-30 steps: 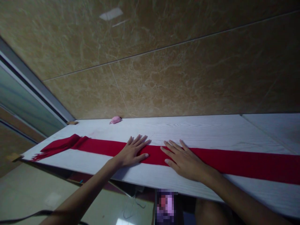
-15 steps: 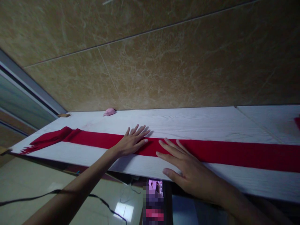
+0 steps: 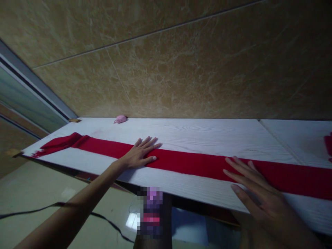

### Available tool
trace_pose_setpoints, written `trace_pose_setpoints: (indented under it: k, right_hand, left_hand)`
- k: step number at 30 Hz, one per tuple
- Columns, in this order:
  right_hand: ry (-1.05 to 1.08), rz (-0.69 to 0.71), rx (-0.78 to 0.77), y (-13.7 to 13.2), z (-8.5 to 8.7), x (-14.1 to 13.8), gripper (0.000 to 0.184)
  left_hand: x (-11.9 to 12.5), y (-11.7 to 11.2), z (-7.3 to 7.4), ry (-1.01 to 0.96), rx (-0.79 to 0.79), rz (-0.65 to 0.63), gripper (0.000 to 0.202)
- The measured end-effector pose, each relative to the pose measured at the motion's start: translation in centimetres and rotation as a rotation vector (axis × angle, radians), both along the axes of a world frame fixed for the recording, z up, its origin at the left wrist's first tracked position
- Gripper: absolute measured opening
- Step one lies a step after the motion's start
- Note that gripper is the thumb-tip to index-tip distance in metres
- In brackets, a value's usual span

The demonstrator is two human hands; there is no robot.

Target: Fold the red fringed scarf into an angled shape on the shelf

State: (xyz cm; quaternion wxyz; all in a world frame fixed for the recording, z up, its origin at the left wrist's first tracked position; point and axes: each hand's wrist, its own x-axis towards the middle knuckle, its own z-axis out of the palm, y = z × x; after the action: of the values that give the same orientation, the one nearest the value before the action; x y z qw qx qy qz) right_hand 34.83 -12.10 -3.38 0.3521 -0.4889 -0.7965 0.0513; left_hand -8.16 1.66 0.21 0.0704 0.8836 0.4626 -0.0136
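A long red scarf [image 3: 197, 163] lies stretched along a white wood-grain table [image 3: 207, 133], its fringed left end [image 3: 55, 143] bunched near the table's left corner. My left hand [image 3: 140, 154] lies flat on the scarf with fingers spread, holding nothing. My right hand [image 3: 255, 186] is flat too, fingers stretched out over the scarf's near edge and the tabletop further right. More red cloth [image 3: 328, 145] shows at the far right edge.
A small pink object [image 3: 120, 119] sits at the table's back edge against the brown marble-look wall [image 3: 181, 62]. A black cable [image 3: 77, 211] runs across the tiled floor below. A blurred-out device [image 3: 151, 211] sits under the table's front edge.
My right hand has slid to the right along the scarf, away from my left hand, which stays flat in about the same spot. The view has shifted slightly.
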Motion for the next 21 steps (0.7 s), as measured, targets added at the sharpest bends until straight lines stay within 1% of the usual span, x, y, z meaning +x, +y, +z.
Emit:
trace_pose_setpoints:
  k: [2,4,8,11,15,18,21]
  right_hand:
    - [-0.034,-0.048,0.024,0.7,-0.5,1.4,0.055]
    - [-0.061,-0.101,0.013,1.2,-1.1,2.7,0.063]
    - [-0.077,-0.148,-0.017,1.6,-2.2,4.2,0.064]
    - [-0.083,-0.142,-0.021,1.6,-2.7,4.3,0.061]
    - [-0.068,-0.14,-0.033,1.5,-2.8,4.0,0.057]
    - [-0.022,-0.123,-0.018,1.6,-2.7,3.9,0.055]
    - [0.026,-0.093,-0.045,1.6,-2.5,3.7,0.053]
  left_hand:
    - [0.1,-0.2,0.2,-0.019,-0.008,0.017,0.07]
    - [0.2,-0.4,0.4,-0.049,-0.002,0.033,0.073]
    - [0.1,-0.6,0.3,-0.081,0.015,0.059,0.074]
    - [-0.1,-0.5,0.0,-0.091,0.043,0.063,0.073]
    - [-0.8,-0.5,-0.7,-0.122,0.16,0.056,0.074]
    - [-1.2,-0.6,-1.0,-0.129,0.227,0.097,0.076]
    - [-0.4,-0.8,-1.0,-0.114,0.264,0.155,0.071]
